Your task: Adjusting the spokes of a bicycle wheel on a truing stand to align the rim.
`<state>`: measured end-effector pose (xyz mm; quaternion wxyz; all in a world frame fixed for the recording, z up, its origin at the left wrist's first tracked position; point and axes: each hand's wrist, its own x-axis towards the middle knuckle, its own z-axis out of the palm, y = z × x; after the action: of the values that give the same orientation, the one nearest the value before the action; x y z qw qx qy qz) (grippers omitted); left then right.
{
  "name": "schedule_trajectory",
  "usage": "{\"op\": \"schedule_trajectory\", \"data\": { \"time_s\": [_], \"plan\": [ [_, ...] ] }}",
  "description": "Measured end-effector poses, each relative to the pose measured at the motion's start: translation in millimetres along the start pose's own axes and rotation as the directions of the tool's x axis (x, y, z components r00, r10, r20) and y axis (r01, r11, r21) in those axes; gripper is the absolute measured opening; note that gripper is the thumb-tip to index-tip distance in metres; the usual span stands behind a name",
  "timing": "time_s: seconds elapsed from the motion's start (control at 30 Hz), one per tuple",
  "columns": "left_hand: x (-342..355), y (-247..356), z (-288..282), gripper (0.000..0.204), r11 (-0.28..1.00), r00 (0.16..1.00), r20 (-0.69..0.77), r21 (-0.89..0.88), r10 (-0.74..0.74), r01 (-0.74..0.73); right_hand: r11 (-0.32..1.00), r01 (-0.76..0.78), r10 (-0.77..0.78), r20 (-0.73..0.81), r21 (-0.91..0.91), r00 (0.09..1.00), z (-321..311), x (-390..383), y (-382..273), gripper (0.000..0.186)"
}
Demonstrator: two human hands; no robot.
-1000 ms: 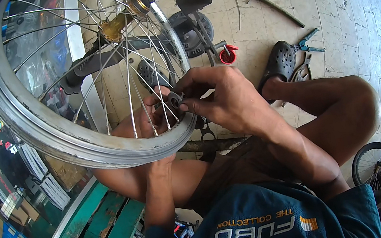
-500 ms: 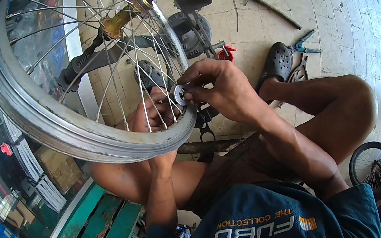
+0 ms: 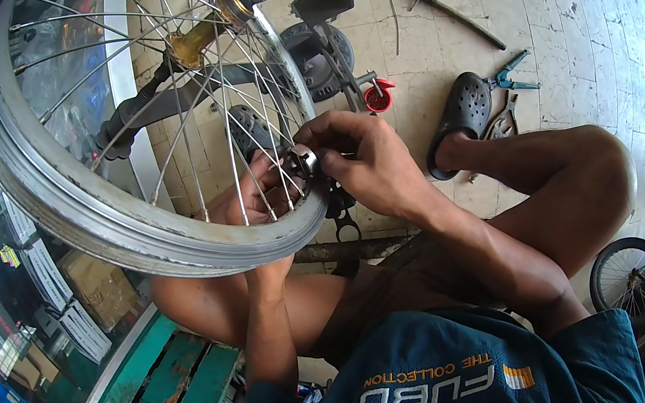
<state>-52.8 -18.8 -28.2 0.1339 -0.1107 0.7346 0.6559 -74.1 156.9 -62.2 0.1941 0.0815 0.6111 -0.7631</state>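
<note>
Head: metal pc [image 3: 306, 161] pinched in R hand [image 3: 373, 162].

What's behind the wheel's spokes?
Through the spokes: part of the left hand, a dark clog, the black stand arm and tiled floor. The rim covers the base of that hand, so its full grip can't be seen.

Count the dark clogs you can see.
2: the right clog, beside the teal-handled tool; the left clog, partly hidden, seen through the wheel. Others could be hidden.
</note>
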Motion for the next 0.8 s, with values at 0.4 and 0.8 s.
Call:
{"op": "schedule_trajectory", "data": {
  "time_s": [0.4, 0.8],
  "plan": [
    [0, -3, -16, 0.046, 0.988, 0.999, -0.024, 0.151, -0.035, 0.038, 0.998, -0.034, 0.030, 0.055, 0.058, 0.998, -4, -2, -3, 0.024],
    [20, 0, -17, 0.050, 0.938, 0.957, 0.208, -0.239, -0.202, 0.251, 0.996, -0.077, 0.075, 0.048, 0.044, 0.996, -3, -2, -8, 0.022]
  ]
}}
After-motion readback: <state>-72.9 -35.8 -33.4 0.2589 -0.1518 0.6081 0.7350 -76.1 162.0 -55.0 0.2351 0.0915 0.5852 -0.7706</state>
